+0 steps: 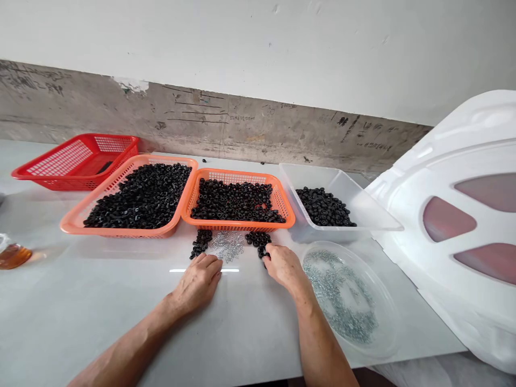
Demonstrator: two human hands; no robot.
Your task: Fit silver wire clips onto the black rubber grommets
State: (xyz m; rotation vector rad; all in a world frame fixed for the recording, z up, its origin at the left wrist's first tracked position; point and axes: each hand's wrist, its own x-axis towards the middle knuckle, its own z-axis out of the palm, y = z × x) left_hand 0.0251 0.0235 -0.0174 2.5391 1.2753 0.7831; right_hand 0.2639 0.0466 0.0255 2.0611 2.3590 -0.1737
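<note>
The left hand (pixel 199 282) is laid palm-down on the white table (pixel 100 301), fingers curled, just before a heap of small metal parts (pixel 228 245). A pile of black rings (pixel 258 239) is touched by the right hand (pixel 284 266); whether anything is gripped by either cannot be told.

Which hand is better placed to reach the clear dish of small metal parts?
Right, probably. The right hand lies just beside the clear dish rim, at the small black pile; the left hand sits farther off, with the right forearm between.
</note>
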